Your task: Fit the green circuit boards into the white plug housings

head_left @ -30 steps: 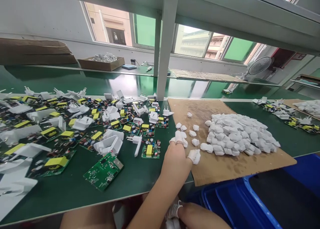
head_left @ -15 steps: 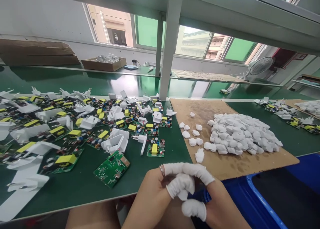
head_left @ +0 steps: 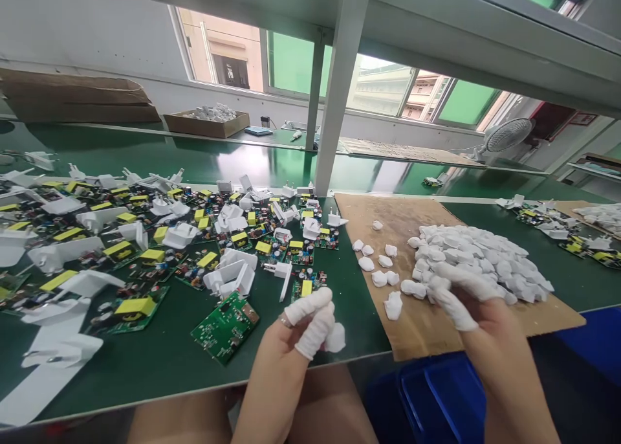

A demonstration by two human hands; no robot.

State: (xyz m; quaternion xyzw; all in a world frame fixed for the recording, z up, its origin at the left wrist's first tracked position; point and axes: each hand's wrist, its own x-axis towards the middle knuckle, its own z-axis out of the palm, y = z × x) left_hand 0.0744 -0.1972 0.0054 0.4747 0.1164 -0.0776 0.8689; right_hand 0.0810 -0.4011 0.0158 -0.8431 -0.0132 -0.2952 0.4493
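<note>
My left hand (head_left: 298,334) hovers over the front edge of the green bench, its fingers in white cots curled round a small white piece (head_left: 336,338). My right hand (head_left: 468,305) reaches over the brown cardboard sheet (head_left: 427,340). Its cot-covered fingers are stretched out and apart, with the tips at the near edge of the heap of small white pieces (head_left: 485,256). A few loose white pieces (head_left: 378,277) lie on the cardboard to the left of the heap. A green circuit board (head_left: 226,327) lies just left of my left hand.
Several circuit boards with yellow parts (head_left: 136,307) and white plug housings (head_left: 231,277) cover the bench on the left. A white post (head_left: 334,120) rises behind the cardboard. Blue bins (head_left: 431,399) sit below the bench edge. A cardboard box (head_left: 206,124) and a fan (head_left: 507,134) stand farther back.
My hands, together at the bench edge half a second ago, have parted. The right hand has gone out to the heap; the left stays near the edge with a white piece.
</note>
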